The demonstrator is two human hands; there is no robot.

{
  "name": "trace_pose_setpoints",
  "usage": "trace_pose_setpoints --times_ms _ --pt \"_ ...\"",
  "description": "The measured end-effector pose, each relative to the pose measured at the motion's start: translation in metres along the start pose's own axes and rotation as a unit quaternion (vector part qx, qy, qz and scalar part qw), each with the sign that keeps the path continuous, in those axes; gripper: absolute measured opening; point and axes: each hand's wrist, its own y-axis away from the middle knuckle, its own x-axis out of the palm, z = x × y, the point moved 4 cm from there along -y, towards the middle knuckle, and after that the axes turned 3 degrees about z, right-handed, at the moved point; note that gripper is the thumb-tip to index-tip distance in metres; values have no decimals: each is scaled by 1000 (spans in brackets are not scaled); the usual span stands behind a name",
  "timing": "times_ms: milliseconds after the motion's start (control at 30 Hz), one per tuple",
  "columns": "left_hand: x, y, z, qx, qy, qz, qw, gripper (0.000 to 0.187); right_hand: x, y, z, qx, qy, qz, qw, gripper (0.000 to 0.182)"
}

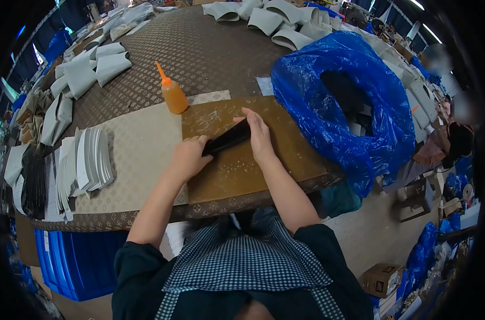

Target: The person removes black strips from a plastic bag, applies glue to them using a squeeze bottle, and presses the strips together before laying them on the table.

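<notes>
A dark, glossy black folded piece point(228, 140), perhaps leather or similar sheet material, lies slantwise over the brown work board point(231, 178). My left hand point(189, 157) grips its lower left end with bent fingers. At the upper right end, my right hand point(259, 137) closes around the piece, fingers fairly straight and its palm side hidden. An orange squeeze bottle point(174, 97) with a pointed nozzle stands upright just beyond the board's far left corner.
A large blue plastic bag point(378, 122) gapes at the board's right, dark pieces inside. Stacked pale strips point(93, 160) and black strips point(34, 184) lie left. Pale curved pieces point(79, 74) sit farther back. A blue crate point(79, 264) is below the table edge; another person is at far right.
</notes>
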Motion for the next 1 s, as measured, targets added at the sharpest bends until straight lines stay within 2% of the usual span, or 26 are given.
trace_pose_setpoints --times_ms 67,100,200,300,367,500,700,900,1000 --pt "-3 14 10 -17 42 -28 999 37 10 6 -2 -4 58 17 998 38" --pt "-5 19 15 -24 63 -45 997 38 14 8 4 -23 34 -38 998 31" --pt "8 29 30 -3 182 -100 978 39 10 6 -2 13 86 -60 994 19" --pt "12 28 26 -1 228 -165 960 36 17 6 -6 -37 31 -45 998 14" --pt "17 21 24 13 255 -158 954 32 16 4 -17 -59 100 -39 992 16" --pt "16 12 6 59 125 -153 979 22 17 11 3 -76 159 -61 982 18" --pt "24 7 13 51 129 -184 973 17 16 11 5 -90 169 -57 980 21" --pt "25 -7 28 23 142 -138 980 17 8 15 9 -113 137 -117 977 21" --pt "24 -16 44 -67 346 -9 936 22 2 14 11 -139 149 -160 966 19"
